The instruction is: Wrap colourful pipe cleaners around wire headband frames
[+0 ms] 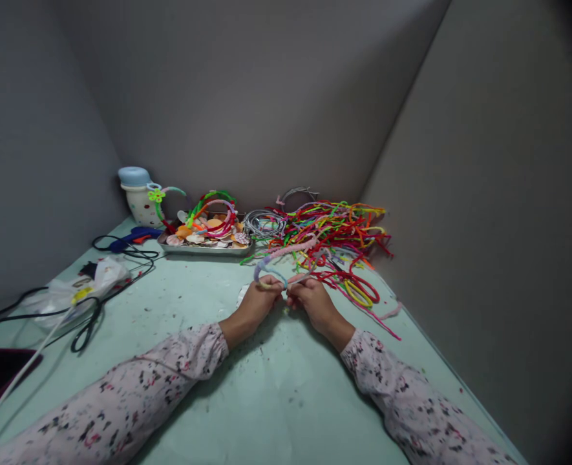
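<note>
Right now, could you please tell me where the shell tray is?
In the head view, the shell tray stands left of centre on the table, the spotted bottle behind its left end and the wire coil by its right.

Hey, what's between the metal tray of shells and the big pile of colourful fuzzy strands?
A coil of grey wire lies between the metal tray and the colourful pile, as the head view shows.
</note>
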A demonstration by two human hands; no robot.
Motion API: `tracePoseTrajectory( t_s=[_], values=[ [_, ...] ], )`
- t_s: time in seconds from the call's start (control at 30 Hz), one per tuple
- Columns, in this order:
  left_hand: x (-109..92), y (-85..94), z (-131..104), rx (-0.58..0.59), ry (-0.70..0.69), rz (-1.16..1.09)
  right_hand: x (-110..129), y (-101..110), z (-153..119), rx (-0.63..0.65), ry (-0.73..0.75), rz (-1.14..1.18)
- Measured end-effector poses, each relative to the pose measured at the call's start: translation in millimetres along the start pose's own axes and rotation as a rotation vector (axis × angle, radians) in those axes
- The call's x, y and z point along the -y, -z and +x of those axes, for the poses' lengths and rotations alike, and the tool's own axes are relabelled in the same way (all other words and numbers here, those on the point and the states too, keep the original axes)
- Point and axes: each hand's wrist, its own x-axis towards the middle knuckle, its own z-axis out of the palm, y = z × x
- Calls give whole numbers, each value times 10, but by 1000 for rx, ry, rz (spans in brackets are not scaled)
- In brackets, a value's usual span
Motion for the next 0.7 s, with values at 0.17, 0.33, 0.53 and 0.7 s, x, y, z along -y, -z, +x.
tracePoseTrajectory(
  t_s=[0.17, 0.33, 0.53, 0.7],
  values=[
    [5, -4, -2, 1, -15, 24, 37, -19, -26, -4, -27, 13],
    [-37, -17, -11, -15, -30, 91, 32, -18, -19, 4, -18, 24],
    [-32, 6, -4, -3, -10, 57, 40, -25, -34, 10, -23, 61],
    [-9, 12, 11, 2, -23, 47, 37, -23, -44, 15, -32, 86]
  ],
)
